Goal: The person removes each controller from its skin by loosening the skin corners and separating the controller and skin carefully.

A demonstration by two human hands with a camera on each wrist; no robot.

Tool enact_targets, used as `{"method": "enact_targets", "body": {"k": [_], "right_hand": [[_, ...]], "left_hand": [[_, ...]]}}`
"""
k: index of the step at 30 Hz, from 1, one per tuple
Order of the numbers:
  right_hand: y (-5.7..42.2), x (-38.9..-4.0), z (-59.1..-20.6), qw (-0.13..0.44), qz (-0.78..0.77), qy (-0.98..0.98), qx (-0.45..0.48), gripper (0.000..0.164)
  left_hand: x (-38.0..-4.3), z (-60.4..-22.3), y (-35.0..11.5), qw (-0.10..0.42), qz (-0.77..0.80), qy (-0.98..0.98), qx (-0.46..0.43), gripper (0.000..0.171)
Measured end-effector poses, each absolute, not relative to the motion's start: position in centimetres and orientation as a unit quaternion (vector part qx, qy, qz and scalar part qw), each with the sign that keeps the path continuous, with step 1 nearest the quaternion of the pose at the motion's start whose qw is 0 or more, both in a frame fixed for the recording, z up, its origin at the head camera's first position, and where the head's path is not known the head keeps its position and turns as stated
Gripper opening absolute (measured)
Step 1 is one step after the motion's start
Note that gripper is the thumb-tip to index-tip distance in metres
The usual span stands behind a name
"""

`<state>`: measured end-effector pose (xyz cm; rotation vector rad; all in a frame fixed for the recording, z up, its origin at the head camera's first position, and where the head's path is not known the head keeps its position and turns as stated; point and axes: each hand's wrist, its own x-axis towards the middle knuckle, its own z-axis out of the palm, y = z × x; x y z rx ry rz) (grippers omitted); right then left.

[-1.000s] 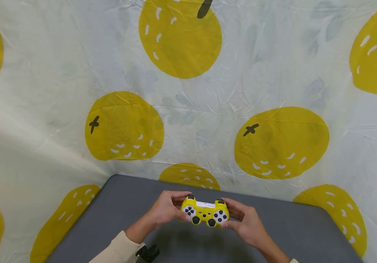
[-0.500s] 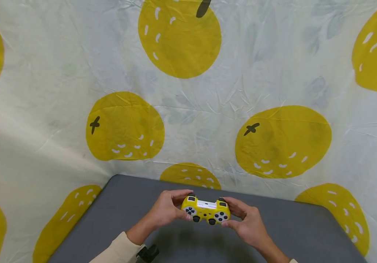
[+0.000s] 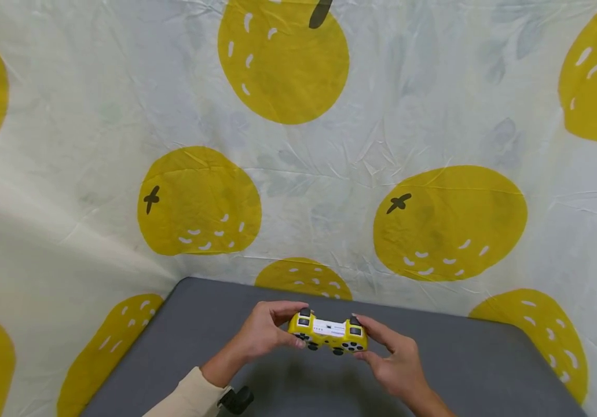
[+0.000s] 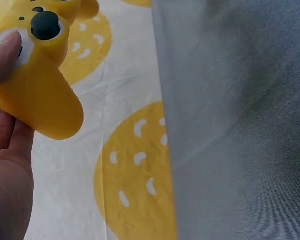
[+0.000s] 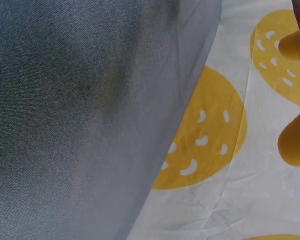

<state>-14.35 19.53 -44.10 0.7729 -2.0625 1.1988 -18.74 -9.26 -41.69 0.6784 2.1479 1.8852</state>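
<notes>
A yellow game controller [image 3: 328, 335] with a white top edge and black sticks is held up over the grey surface, its shoulder buttons facing the head camera. My left hand [image 3: 264, 330] grips its left end, thumb on the front face and fingers behind. At the right end, my right hand [image 3: 396, 354] pinches it between thumb and fingers. In the left wrist view, the left thumb [image 4: 4, 57] lies by the direction buttons, and one handle of the controller [image 4: 47, 102] points down. The right wrist view shows just a yellow handle [image 5: 296, 140] at its right edge.
A grey padded table [image 3: 215, 307] spreads below the hands. White cloth [image 3: 314, 214] printed with yellow fruit hangs behind it and along both sides. On the left wrist sits a black strap device [image 3: 237, 399], just past the cream sleeve [image 3: 189, 397].
The controller has tilted, its button face turning away and its top edge with the shoulder buttons coming into view. Both hands keep hold and shift slightly right; the right fingers have straightened a little.
</notes>
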Motion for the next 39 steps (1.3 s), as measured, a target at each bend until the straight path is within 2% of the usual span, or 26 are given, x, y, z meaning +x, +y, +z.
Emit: {"method": "enact_targets", "body": {"k": [6, 17, 22, 32, 39], "right_hand": [[19.8, -14.7, -44.7, 0.345, 0.45, -0.758, 0.322, 0.081], [19.7, -14.6, -44.8, 0.343, 0.442, -0.765, 0.318, 0.081], [19.6, -14.6, -45.0, 0.338, 0.437, -0.775, 0.307, 0.081], [19.4, -14.2, -44.7, 0.285, 0.463, -0.795, 0.269, 0.078], [18.8, -13.7, -43.4, 0.176, 0.486, -0.845, 0.137, 0.068]], "left_hand": [[-18.8, -42.0, -9.3, 0.098, 0.643, 0.719, 0.246, 0.064], [-18.8, -42.2, -9.0, 0.1, 0.645, 0.713, 0.256, 0.061], [-18.7, -42.3, -8.8, 0.102, 0.634, 0.722, 0.256, 0.053], [-18.7, -42.0, -8.7, 0.096, 0.632, 0.729, 0.245, 0.046], [-18.8, -41.7, -8.8, 0.09, 0.638, 0.724, 0.245, 0.044]]}}
